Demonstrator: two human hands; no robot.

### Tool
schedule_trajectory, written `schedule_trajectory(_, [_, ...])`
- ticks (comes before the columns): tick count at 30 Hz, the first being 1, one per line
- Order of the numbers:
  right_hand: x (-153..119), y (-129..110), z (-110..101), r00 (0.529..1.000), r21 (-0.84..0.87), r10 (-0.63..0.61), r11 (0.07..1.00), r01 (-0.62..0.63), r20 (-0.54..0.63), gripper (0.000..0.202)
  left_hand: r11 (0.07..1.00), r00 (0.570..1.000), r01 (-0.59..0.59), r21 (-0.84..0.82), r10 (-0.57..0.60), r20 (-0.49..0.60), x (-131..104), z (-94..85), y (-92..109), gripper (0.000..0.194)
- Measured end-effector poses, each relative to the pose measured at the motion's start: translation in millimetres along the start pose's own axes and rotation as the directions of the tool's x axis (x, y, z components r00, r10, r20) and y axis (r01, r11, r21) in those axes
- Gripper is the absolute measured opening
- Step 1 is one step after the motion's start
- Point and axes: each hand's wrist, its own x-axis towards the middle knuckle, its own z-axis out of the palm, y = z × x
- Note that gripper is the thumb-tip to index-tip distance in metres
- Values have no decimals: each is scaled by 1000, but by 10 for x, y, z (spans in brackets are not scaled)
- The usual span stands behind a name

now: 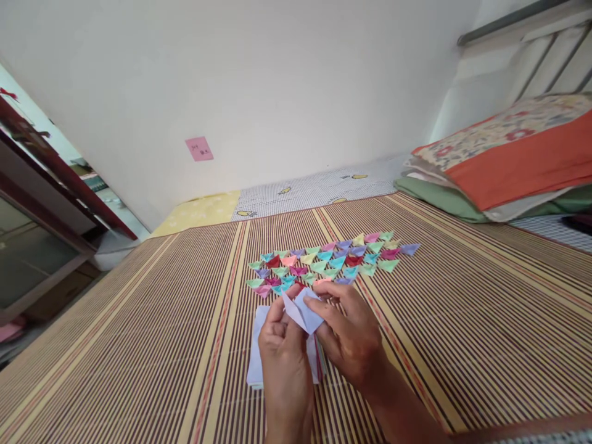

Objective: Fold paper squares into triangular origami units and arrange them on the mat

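Note:
A pale lavender sheet of folded paper (311, 317) is held up between both my hands, one flap standing away from the rest. My left hand (283, 345) pinches its left side. On the right side, the fingers of my right hand (354, 330) press on the paper's face and edge. Beneath the hands lies a stack of paper sheets (257, 351), pale on top with coloured edges showing, partly hidden by my left hand. Beyond them, several small folded paper pieces (319, 266) in many colours lie in rows.
A striped bamboo mat (152, 345) covers the bed. At the right back lie folded bedding and an orange floral pillow (513, 160). A pink note (199, 148) is stuck on the white wall (296, 86). Patterned cloth (300, 194) shows along the wall.

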Motion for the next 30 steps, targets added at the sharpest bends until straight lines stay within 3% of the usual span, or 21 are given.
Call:
schedule_trajectory(6, [87,-104,-65,994,70,46,997,-39,-102,33,996,996,24,89,-31,87,-1,-8,-6,32])
schedule_trajectory(11, [72,-194,-71,999,87,-26,996,29,-33,35,986,999,-43,159,44,-2,-29,-54,-8,28])
schedule_trajectory(15, [46,-239,-71,999,93,-42,995,42,-3,41,962,984,-161,221,174,-42,-70,-100,-9,24])
schedule_trajectory(22, [67,-317,-69,998,186,27,982,-18,-48,49,848,916,-359,390,400,-24,-134,-96,10,16])
schedule_trajectory(26, [80,-312,-72,997,221,47,975,-34,-54,51,756,839,-480,445,544,-19,-116,-87,36,22])
schedule_trajectory(30, [128,-310,-93,945,391,323,876,-281,-44,28,699,781,-559,446,624,0,-102,-63,38,25])
